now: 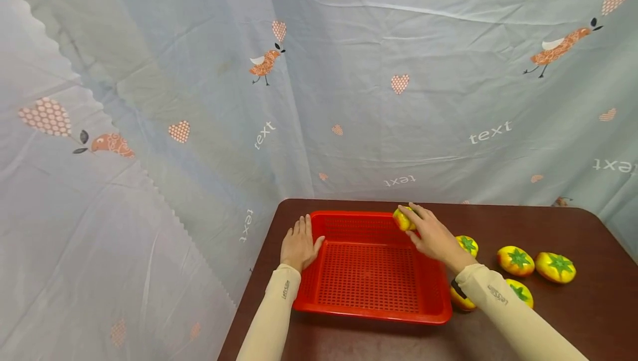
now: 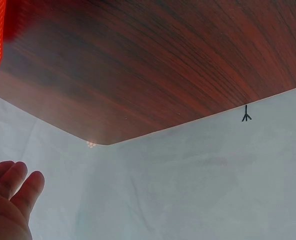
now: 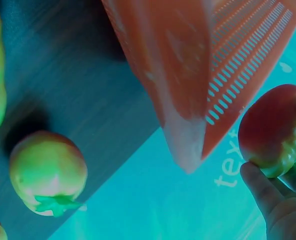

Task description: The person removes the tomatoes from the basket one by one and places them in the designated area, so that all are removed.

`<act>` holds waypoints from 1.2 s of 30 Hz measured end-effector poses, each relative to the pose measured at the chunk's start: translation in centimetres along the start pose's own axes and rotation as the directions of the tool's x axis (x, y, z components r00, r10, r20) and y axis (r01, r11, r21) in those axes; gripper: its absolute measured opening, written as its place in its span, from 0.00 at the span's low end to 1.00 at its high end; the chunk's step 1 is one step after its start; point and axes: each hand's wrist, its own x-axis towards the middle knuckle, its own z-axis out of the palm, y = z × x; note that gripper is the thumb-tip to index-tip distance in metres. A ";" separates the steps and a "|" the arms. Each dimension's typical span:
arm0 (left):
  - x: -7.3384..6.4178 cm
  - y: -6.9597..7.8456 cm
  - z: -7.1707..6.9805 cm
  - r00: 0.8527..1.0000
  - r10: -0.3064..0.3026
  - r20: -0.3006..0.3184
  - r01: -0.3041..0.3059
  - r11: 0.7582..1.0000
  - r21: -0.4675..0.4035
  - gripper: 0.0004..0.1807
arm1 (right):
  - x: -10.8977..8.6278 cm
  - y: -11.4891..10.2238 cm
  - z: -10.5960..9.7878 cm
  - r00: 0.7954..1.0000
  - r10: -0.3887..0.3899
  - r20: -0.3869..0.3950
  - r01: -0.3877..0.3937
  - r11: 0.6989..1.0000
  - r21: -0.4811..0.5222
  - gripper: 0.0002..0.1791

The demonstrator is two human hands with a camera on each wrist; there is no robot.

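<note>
A red plastic basket (image 1: 369,314) with slotted walls and a grid floor stands on the table, nothing lying inside it. Along its left rim rests my left hand (image 1: 299,245), fingers straight and thumb spread toward the inside; the left wrist view catches only some fingers (image 2: 25,195). Over the basket's far right corner, my right hand (image 1: 437,239) pinches a yellow-and-red persimmon (image 1: 402,219) with a green leafy top. In the right wrist view that persimmon (image 3: 270,130) sits between thumb and fingers, beside the basket's corner (image 3: 185,145).
Several more persimmons lie on the brown table (image 1: 573,328) right of the basket, among them one (image 1: 515,261) in the middle and one (image 1: 555,267) farthest right. Another (image 1: 463,299) is partly under my right forearm. A patterned curtain (image 1: 359,128) hangs behind and left.
</note>
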 end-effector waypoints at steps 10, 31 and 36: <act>-0.1 0.2 0.1 1.000 -0.004 0.014 0.004 1.000 -0.020 0.42 | -0.7 -0.2 0.9 1.000 -0.024 0.012 0.025 1.000 -0.006 0.33; 0.2 -0.1 0.3 1.000 -0.004 0.004 0.004 1.000 -0.010 0.42 | -4.3 5.2 -6.5 0.993 -0.011 -0.121 -0.002 0.994 -0.108 0.32; 0.2 -0.1 0.4 1.000 -0.004 0.009 0.004 1.000 -0.017 0.43 | -6.4 6.7 -8.3 0.989 -0.007 -0.150 -0.013 0.991 -0.136 0.34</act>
